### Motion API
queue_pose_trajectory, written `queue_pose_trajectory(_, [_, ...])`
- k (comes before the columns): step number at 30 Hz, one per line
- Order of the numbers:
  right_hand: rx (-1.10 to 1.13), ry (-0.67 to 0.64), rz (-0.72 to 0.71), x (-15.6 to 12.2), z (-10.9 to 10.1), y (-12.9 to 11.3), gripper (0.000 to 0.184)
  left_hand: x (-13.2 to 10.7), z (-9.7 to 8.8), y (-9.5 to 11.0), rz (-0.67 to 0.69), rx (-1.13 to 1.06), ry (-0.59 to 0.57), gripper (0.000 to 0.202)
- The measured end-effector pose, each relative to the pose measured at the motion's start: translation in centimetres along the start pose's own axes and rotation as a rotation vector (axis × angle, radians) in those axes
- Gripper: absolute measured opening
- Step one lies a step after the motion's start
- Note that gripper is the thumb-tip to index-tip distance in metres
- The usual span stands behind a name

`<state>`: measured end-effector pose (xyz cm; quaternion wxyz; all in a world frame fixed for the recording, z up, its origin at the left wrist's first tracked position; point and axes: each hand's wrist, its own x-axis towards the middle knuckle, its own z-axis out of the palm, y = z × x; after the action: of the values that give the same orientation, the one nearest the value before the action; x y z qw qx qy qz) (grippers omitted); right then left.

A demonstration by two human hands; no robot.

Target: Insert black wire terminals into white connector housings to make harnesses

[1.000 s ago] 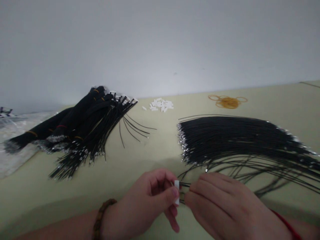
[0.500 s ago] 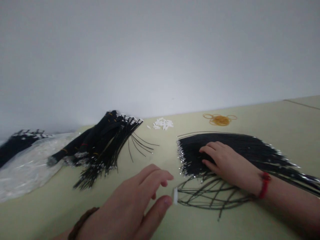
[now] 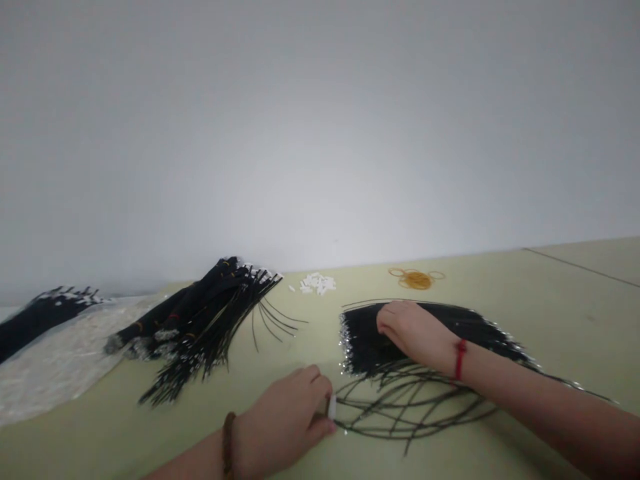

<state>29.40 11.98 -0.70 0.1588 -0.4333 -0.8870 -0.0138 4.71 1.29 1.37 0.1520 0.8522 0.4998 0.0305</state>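
Observation:
My left hand [image 3: 287, 417] closes its thumb and fingers on the ends of a white connector [image 3: 332, 407]. Several loose black wires [image 3: 400, 417] run out of this connector to the right and cross one another on the table. My right hand [image 3: 415, 333] is over a flat pile of black wires [image 3: 365, 347] with shiny metal tips. Its fingers are pressed together and bent down at the pile; whatever they pinch is hidden behind the hand.
Bundled black wires [image 3: 200, 313] with white connectors lie at the left, beside a clear plastic bag [image 3: 60, 367] and more black wires [image 3: 40, 317]. Small white connectors [image 3: 319, 284] and yellow rubber bands [image 3: 416, 279] sit near the wall [image 3: 320, 133].
My left hand has gone from open beside the white connector to closed on it. My right hand has drawn its fingers together over the wire pile. The camera view has tilted up.

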Motion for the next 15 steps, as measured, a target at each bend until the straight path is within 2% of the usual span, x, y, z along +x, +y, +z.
queue_pose_trajectory(5, [0.187,0.081,0.097,-0.6,-0.5,-1.6,0.025,-0.2,0.2,0.1,0.054,-0.093,0.037,0.032])
queue_pose_trajectory(8, [0.307,0.131,0.114,-1.5,-0.6,-3.5,0.028,-0.3,0.5,-0.1,0.081,-0.178,0.065,0.023])
queue_pose_trajectory(12, [0.411,0.222,0.081,-3.1,-0.4,-6.3,0.034,-0.2,1.1,-0.5,0.061,-0.313,0.178,0.026])
queue_pose_trajectory(15, [0.442,0.249,-0.006,-4.2,0.3,-8.0,0.035,0.1,1.7,-0.9,0.034,-0.440,0.249,0.029])
